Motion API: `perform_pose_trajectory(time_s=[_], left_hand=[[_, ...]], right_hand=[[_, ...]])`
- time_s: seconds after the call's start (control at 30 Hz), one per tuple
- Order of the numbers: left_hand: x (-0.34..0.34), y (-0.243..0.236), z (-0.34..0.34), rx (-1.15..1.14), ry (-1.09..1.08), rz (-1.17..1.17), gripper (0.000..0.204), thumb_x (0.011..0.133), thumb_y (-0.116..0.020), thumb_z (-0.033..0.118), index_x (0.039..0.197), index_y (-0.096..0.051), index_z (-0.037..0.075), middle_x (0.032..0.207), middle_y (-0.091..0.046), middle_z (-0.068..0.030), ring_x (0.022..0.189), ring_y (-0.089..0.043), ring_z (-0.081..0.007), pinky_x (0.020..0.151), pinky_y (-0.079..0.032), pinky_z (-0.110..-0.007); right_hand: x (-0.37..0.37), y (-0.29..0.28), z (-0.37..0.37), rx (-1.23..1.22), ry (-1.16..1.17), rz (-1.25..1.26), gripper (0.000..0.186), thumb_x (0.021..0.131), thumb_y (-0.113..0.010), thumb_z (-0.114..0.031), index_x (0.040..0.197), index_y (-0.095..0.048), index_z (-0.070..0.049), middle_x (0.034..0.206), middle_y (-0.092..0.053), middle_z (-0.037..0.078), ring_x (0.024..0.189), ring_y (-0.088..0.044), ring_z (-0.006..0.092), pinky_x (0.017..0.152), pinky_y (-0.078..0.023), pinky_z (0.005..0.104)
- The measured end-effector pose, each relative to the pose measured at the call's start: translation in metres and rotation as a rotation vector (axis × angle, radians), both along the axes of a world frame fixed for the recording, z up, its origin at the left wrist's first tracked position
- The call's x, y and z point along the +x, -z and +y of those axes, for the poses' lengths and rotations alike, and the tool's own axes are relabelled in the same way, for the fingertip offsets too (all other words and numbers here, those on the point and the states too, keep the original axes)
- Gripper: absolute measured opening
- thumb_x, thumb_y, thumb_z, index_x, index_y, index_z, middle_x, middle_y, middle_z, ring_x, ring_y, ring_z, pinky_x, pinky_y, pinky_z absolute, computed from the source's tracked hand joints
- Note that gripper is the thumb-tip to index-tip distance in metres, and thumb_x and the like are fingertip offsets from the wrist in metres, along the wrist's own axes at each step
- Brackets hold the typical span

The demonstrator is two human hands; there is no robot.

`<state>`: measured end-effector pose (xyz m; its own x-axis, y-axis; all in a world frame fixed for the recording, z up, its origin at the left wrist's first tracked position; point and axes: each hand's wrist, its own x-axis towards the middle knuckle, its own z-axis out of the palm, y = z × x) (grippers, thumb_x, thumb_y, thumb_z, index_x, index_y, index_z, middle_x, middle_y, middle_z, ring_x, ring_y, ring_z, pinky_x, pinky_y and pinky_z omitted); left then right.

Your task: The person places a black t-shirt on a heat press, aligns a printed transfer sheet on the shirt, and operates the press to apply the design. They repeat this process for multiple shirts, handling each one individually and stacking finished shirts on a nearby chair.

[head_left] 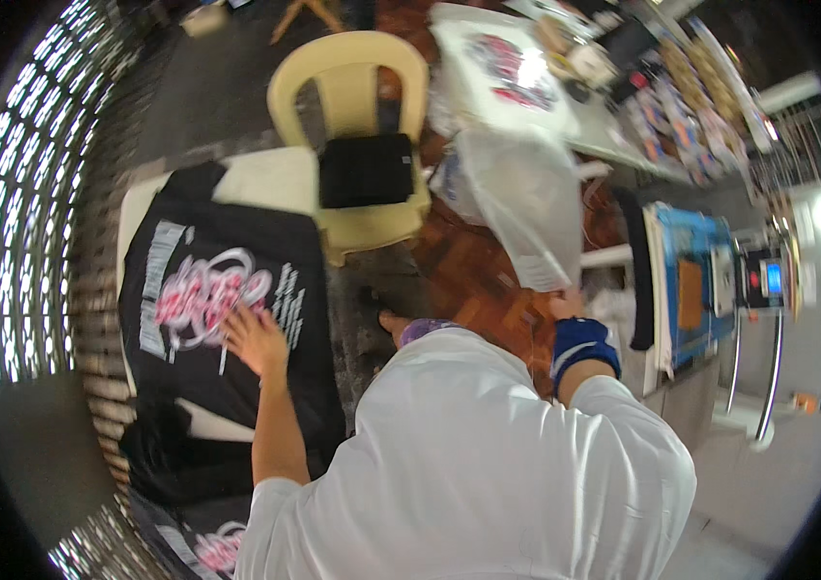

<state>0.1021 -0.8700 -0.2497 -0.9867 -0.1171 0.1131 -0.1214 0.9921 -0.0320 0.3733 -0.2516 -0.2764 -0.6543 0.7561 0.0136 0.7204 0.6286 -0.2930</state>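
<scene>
My left hand lies with fingers spread on the pink-and-white printed graphic of a black shirt, which is laid on a white table at the left. Below it, more dark printed garments lie along the same side. My right hand, with a blue band around the wrist, grips the lower end of a translucent sheet that hangs over the reddish wooden floor.
A cream plastic chair carries a black item. A cluttered table with a printed white piece stands at the back right. A heat press and blue-topped stand are at the right. A perforated wall runs along the left.
</scene>
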Motion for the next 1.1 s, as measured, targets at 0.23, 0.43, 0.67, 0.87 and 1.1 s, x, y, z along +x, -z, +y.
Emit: perform_pose_trajectory(time_s=[0.23, 0.43, 0.67, 0.87, 1.1], left_hand=[[-0.008, -0.004, 0.005, 0.025, 0.002, -0.139, 0.064, 0.107, -0.037, 0.046, 0.163, -0.027, 0.015, 0.17, -0.02, -0.0179, 0.154, -0.018, -0.0436, 0.122, -0.014, -0.063], [-0.012, -0.007, 0.001, -0.04, -0.001, -0.234, 0.066, 0.107, -0.04, 0.044, 0.163, -0.025, 0.011, 0.169, -0.018, -0.0218, 0.153, -0.019, -0.0462, 0.121, -0.018, -0.063], [-0.011, -0.032, 0.024, 0.057, 0.065, -0.262, 0.074, 0.105, -0.048, 0.047, 0.161, -0.026, 0.003, 0.163, -0.022, -0.0325, 0.148, -0.022, -0.0543, 0.122, -0.02, -0.06], [-0.005, -0.044, 0.029, 0.249, -0.151, -0.236, 0.079, 0.104, -0.048, 0.049, 0.161, -0.021, 0.002, 0.166, -0.024, -0.0245, 0.153, -0.023, -0.0419, 0.122, -0.018, -0.059], [0.0, -0.029, -0.14, 0.201, -0.428, 0.188, 0.061, 0.094, -0.067, 0.029, 0.14, -0.05, -0.007, 0.135, -0.057, -0.03, 0.13, -0.05, -0.0456, 0.111, -0.04, -0.049]], right_hand=[[0.058, 0.155, 0.025, -0.526, 0.346, 0.486, 0.04, 0.1, -0.042, -0.012, 0.134, -0.058, 0.003, 0.132, -0.064, 0.018, 0.128, -0.057, 0.031, 0.1, -0.053, 0.0434], [-0.007, 0.158, 0.033, -0.349, 0.352, -0.038, 0.037, 0.102, -0.047, -0.024, 0.124, -0.064, 0.001, 0.12, -0.067, 0.022, 0.114, -0.063, 0.0355, 0.095, -0.057, 0.0463], [-0.159, 0.088, 0.082, -0.189, 0.037, -0.111, 0.041, 0.1, -0.056, -0.035, 0.118, -0.067, 0.0, 0.1, -0.071, 0.025, 0.095, -0.068, 0.0455, 0.081, -0.056, 0.0506], [-0.218, 0.094, 0.091, -0.215, -0.418, -0.394, 0.048, 0.092, -0.07, -0.035, 0.123, -0.064, 0.001, 0.108, -0.071, 0.025, 0.099, -0.066, 0.0484, 0.088, -0.053, 0.0531], [-0.136, 0.073, -0.021, -0.484, -0.797, -0.257, 0.049, 0.084, -0.072, -0.034, 0.119, -0.067, 0.0, 0.118, -0.069, 0.025, 0.109, -0.065, 0.0409, 0.092, -0.053, 0.0494]])
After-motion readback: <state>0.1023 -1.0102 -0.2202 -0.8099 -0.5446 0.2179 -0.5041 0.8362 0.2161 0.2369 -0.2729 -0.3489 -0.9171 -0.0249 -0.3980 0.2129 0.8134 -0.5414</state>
